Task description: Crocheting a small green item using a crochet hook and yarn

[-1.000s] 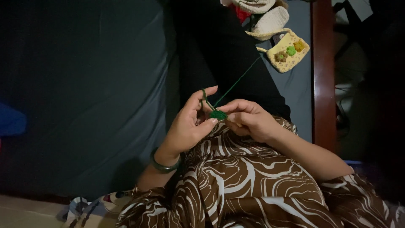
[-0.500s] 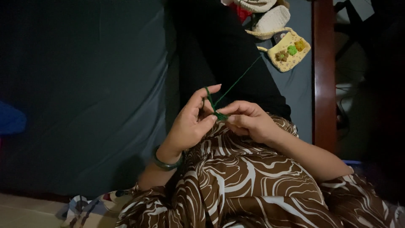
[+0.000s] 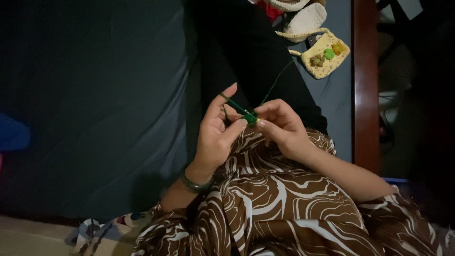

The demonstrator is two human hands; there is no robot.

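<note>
Two hands were at work, and between them there was one crochet hook and one small green crocheted piece. Nearest to the camera lay the lap in a brown dress with white swirls (image 3: 265,208). Above it, the left hand (image 3: 215,137) carried one dark green bangle (image 3: 194,182) on the wrist; its thumb and fingers were closed together on the small green crocheted piece (image 3: 250,118), while the index finger stood up straight. The right hand (image 3: 279,125) was also closed, its fingertips pinching the crochet hook (image 3: 235,105) just beside the green piece. The two hands touched each other at this point, over the upper edge of the lap.

The hook had its long axis on a diagonal: the free end pointed up and to the left, toward the left index finger, and the other end went down to the right into the green piece. One thin green yarn strand (image 3: 275,85) ran from the piece up to the right.

Farther away, a black-clothed leg (image 3: 251,52) lay on a dark grey bed sheet (image 3: 95,95). Near the far right edge of the sheet lay one cream crocheted pouch (image 3: 327,54) with three small flowers on it, beside a dark wooden frame (image 3: 365,85). The room was dim.
</note>
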